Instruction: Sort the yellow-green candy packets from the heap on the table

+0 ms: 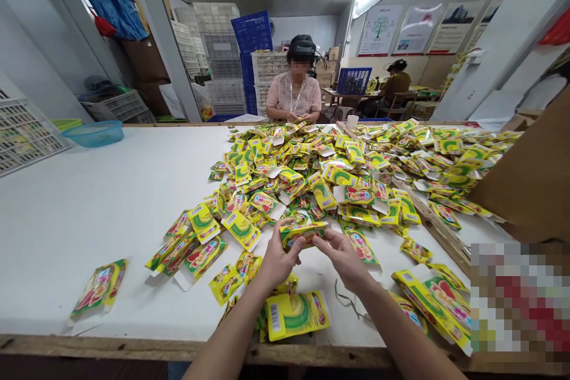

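Note:
Between my two hands is a small yellow and green candy box (pixel 302 233), held level above the table. My left hand (pixel 281 254) grips its left end, thumb on the near face. At the right end, my right hand (pixel 341 252) pinches it with thumb and fingers. Below my forearms lies another yellow box (pixel 297 316), barcode side showing. Small candy packets (pixel 235 276) are left of my left wrist. Beyond my hands spreads a large heap of similar boxes (pixel 323 191), some with white flaps out.
A white table (pixel 146 184) has a wooden front edge (pixel 146 349). One box (pixel 100 288) lies alone at left. A blue basin (pixel 95 133) stands at the far left. A wooden strip (pixel 439 225) runs along the right. Across the table sits a person (pixel 294 92).

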A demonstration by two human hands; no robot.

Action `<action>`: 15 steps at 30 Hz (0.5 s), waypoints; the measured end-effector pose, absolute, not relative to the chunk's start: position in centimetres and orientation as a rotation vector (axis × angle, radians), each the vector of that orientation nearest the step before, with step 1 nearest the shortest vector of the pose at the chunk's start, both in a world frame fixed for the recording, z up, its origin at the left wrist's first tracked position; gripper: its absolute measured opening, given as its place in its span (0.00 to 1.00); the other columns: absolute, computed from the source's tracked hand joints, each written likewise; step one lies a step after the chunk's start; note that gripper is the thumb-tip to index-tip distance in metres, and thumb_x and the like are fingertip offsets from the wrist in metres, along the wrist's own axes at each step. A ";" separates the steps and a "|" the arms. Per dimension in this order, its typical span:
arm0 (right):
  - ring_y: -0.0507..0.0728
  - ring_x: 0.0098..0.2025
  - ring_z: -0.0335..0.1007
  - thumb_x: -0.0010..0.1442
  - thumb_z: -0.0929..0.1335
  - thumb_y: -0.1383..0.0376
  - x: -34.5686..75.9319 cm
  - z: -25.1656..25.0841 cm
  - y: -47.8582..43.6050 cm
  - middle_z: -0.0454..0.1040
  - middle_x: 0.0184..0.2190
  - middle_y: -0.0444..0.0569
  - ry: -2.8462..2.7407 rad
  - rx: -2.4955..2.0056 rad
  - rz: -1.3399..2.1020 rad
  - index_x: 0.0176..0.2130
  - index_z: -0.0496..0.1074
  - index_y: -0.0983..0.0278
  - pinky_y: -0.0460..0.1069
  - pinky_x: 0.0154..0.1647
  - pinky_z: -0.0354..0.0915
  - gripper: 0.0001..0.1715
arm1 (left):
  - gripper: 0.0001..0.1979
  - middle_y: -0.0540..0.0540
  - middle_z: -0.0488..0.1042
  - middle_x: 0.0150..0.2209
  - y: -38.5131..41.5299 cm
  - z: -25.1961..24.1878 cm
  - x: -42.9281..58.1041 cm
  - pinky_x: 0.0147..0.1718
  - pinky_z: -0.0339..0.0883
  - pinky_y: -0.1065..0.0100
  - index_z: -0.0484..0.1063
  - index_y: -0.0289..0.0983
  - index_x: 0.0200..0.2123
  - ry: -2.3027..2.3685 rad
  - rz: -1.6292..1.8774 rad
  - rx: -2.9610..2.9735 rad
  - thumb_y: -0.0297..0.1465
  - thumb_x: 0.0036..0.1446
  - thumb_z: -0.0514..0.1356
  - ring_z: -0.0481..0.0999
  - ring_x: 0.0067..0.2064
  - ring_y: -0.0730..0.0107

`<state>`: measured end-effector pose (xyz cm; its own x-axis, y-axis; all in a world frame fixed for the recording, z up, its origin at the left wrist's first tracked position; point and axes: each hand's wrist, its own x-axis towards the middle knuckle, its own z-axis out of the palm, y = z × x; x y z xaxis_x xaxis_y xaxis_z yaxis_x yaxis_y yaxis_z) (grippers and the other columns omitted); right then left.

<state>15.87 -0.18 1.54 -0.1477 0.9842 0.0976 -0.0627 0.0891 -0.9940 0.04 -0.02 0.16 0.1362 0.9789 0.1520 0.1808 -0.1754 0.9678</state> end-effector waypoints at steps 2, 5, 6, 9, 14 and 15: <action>0.60 0.42 0.70 0.49 0.69 0.48 15.9 1.9 -0.3 0.77 0.36 0.51 -1.391 -0.989 1.368 0.35 0.75 0.63 0.56 0.50 0.60 0.22 | 0.21 0.52 0.71 0.29 0.0 -0.1 0.1 0.18 0.62 0.73 0.57 0.39 0.46 1.116 1.155 1.470 0.44 0.54 0.56 0.65 0.18 0.79; 0.59 0.41 0.71 0.49 0.69 0.48 15.6 2.0 -0.2 0.77 0.36 0.50 -1.424 -0.964 1.437 0.35 0.75 0.63 0.57 0.51 0.61 0.22 | 0.16 0.52 0.71 0.28 -0.1 0.0 0.4 0.23 0.64 0.73 0.59 0.39 0.37 1.129 1.267 1.512 0.42 0.53 0.58 0.69 0.23 0.77; 0.59 0.41 0.72 0.48 0.70 0.48 15.4 1.8 -0.2 0.77 0.36 0.51 -1.400 -0.971 1.421 0.35 0.74 0.63 0.57 0.50 0.62 0.23 | 0.14 0.52 0.71 0.29 -0.1 0.1 0.5 0.27 0.66 0.72 0.59 0.39 0.35 1.133 1.313 1.528 0.41 0.53 0.58 0.71 0.26 0.75; 0.59 0.37 0.72 0.43 0.72 0.48 14.9 1.0 -0.2 0.76 0.37 0.52 -1.225 -1.100 1.169 0.37 0.72 0.63 0.55 0.42 0.67 0.26 | 0.13 0.50 0.72 0.30 -0.2 0.3 0.8 0.34 0.67 0.70 0.60 0.38 0.33 1.152 1.434 1.505 0.40 0.53 0.59 0.73 0.33 0.71; 0.58 0.36 0.72 0.36 0.76 0.53 16.9 0.2 -0.4 0.74 0.40 0.51 -1.286 -1.312 1.181 0.42 0.70 0.62 0.51 0.34 0.70 0.34 | 0.18 0.51 0.69 0.28 -0.1 -0.5 0.9 0.22 0.64 0.72 0.61 0.38 0.36 1.052 1.089 1.441 0.46 0.52 0.57 0.69 0.24 0.74; 0.58 0.34 0.73 0.36 0.76 0.53 18.3 0.6 -0.2 0.75 0.37 0.51 -1.342 -1.346 1.276 0.40 0.70 0.63 0.51 0.32 0.70 0.32 | 0.19 0.52 0.69 0.27 0.0 -0.6 0.8 0.20 0.62 0.73 0.61 0.38 0.37 1.023 0.993 1.433 0.48 0.53 0.55 0.68 0.22 0.75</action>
